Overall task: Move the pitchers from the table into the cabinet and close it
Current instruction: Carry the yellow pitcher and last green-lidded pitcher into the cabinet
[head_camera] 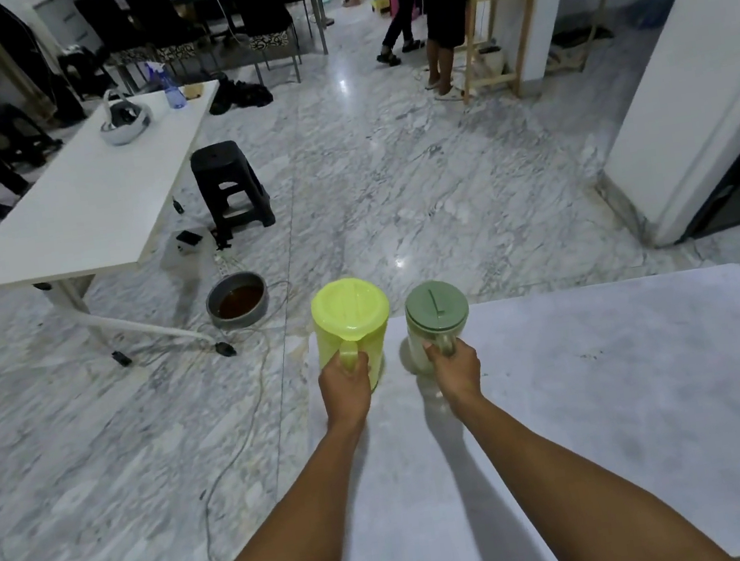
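A yellow-green pitcher [349,319] with a matching lid stands at the far left corner of the marble-patterned table [615,412]. My left hand [344,383] is closed around its handle. Just to its right is a clear pitcher with a sage-green lid [435,311], and my right hand [456,370] grips that one's handle. Both pitchers are upright; whether they rest on the tabletop or are lifted off it I cannot tell. No cabinet can be made out for certain.
A long white table [78,212] stands at the left with a headset and spray bottle on it. A black stool [231,188], a metal pot [236,299] and cables lie on the marble floor. People stand at the back. A white wall [689,92] rises right.
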